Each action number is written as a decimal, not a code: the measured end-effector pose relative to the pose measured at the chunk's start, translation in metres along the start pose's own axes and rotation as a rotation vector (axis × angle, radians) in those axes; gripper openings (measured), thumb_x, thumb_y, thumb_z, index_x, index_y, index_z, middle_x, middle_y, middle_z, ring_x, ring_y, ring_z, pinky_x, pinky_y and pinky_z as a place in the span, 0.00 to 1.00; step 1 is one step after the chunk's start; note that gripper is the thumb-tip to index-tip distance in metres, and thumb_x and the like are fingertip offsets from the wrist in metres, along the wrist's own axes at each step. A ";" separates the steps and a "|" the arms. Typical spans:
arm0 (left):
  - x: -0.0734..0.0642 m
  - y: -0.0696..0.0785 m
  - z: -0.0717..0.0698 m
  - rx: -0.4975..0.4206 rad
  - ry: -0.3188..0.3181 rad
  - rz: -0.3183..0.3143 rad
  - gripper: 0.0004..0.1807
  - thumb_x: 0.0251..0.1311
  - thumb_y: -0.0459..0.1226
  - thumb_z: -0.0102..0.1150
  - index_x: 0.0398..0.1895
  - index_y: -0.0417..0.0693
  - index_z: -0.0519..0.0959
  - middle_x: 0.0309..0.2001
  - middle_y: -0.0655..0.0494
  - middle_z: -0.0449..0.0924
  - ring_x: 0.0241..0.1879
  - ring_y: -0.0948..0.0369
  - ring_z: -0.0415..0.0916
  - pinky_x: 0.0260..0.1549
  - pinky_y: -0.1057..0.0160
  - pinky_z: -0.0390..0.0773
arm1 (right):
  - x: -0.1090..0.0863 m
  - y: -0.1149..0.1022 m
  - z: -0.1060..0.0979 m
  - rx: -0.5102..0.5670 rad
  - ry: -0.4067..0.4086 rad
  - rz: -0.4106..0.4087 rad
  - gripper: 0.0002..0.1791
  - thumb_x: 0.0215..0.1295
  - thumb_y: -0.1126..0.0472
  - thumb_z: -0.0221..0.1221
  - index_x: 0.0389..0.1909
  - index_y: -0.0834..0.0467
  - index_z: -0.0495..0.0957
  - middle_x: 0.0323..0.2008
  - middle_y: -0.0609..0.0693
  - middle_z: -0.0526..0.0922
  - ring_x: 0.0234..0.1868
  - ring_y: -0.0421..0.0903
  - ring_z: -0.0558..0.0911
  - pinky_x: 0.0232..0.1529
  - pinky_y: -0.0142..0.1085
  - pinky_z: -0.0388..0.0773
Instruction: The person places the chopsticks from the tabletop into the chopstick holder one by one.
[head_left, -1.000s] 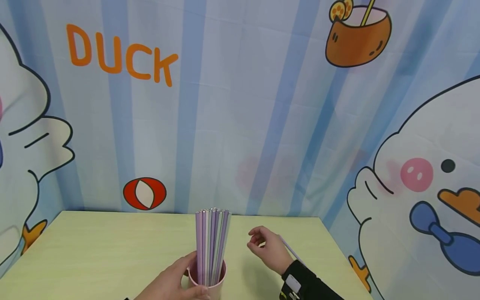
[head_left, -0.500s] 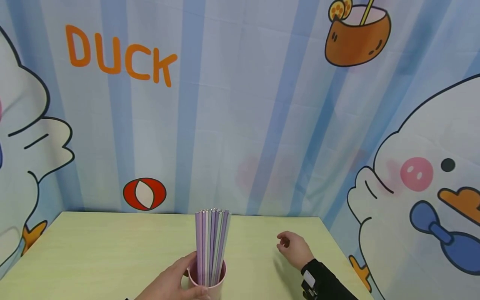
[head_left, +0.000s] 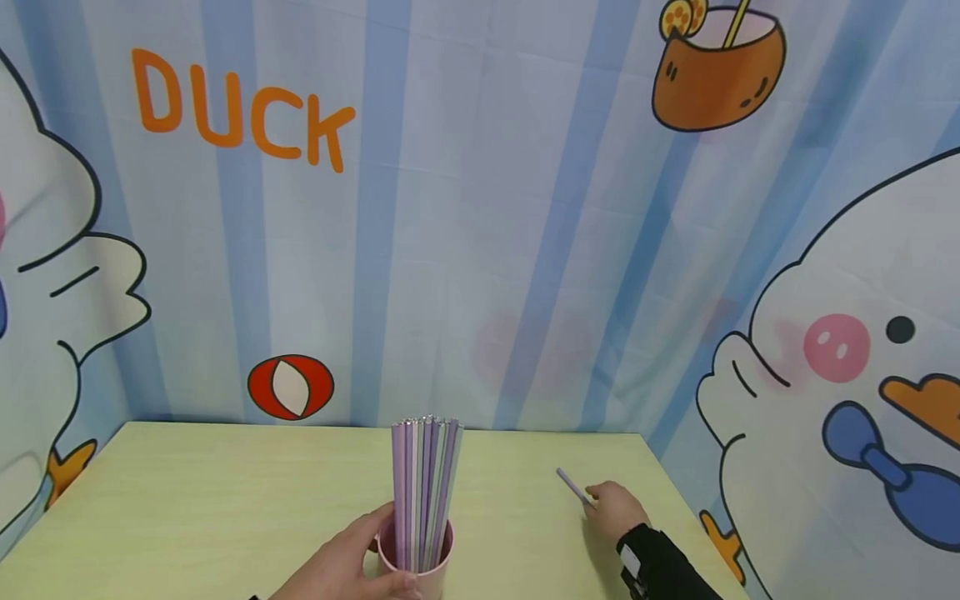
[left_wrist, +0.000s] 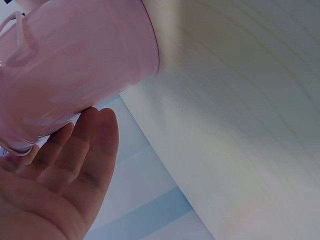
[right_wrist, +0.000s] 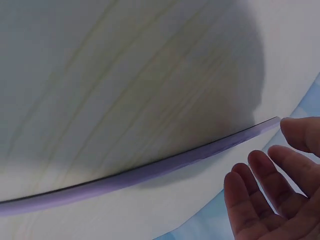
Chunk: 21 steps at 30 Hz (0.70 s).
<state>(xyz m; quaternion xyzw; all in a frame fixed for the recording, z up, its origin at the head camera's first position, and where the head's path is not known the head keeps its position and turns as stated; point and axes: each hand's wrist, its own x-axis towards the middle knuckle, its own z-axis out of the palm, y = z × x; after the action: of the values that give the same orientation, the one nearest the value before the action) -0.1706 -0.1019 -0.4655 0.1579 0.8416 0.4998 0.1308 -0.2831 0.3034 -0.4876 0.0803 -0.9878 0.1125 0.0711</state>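
Note:
A small pink bucket (head_left: pixel 431 583) stands at the front middle of the table, packed with upright purple and silvery straws (head_left: pixel 426 492). My left hand (head_left: pixel 348 558) grips its side, thumb in front and forefinger at the rim. In the left wrist view, the other fingers (left_wrist: pixel 97 137) reach along the bucket wall (left_wrist: pixel 75 65), beside a wire-like handle. On the right, one purple straw (head_left: pixel 572 485) lies on the table, partly covered by my right hand (head_left: pixel 617 510). In the right wrist view, nothing is pinched; the thumb tip overlaps the far end of the straw (right_wrist: pixel 125 176).
The pale wood-look table (head_left: pixel 247 492) spreads on both sides of the bucket. A blue striped cloth (head_left: pixel 465 233) printed with cartoon ducks hangs right behind it and wraps both sides.
My right hand has moved right and slightly toward me, over the lying straw, whose upper end now shows left of the fingers. The left hand and bucket stay put.

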 end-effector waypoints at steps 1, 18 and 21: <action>0.000 0.000 0.000 0.000 0.000 0.001 0.52 0.49 0.61 0.66 0.76 0.54 0.56 0.56 0.55 0.73 0.49 0.55 0.73 0.49 0.40 0.77 | 0.000 0.001 0.001 -0.013 0.001 -0.011 0.12 0.60 0.66 0.64 0.43 0.67 0.85 0.34 0.59 0.84 0.36 0.56 0.82 0.37 0.48 0.81; 0.000 -0.003 -0.001 0.032 0.013 0.067 0.51 0.51 0.61 0.65 0.75 0.54 0.57 0.55 0.57 0.73 0.49 0.55 0.73 0.50 0.41 0.75 | -0.005 -0.008 0.001 -0.058 -0.022 -0.024 0.07 0.57 0.70 0.65 0.35 0.61 0.89 0.31 0.54 0.86 0.34 0.54 0.83 0.36 0.46 0.83; 0.000 -0.003 -0.001 0.035 0.015 0.072 0.51 0.50 0.61 0.65 0.75 0.54 0.57 0.55 0.57 0.73 0.49 0.56 0.73 0.50 0.41 0.76 | -0.005 -0.010 0.003 -0.050 -0.009 -0.035 0.05 0.55 0.71 0.66 0.31 0.60 0.88 0.28 0.51 0.85 0.31 0.51 0.83 0.34 0.45 0.82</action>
<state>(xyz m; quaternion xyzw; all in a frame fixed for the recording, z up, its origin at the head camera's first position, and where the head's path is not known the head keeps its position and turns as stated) -0.1716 -0.1046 -0.4678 0.1867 0.8449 0.4905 0.1035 -0.2765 0.2944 -0.4889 0.0964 -0.9891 0.0860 0.0708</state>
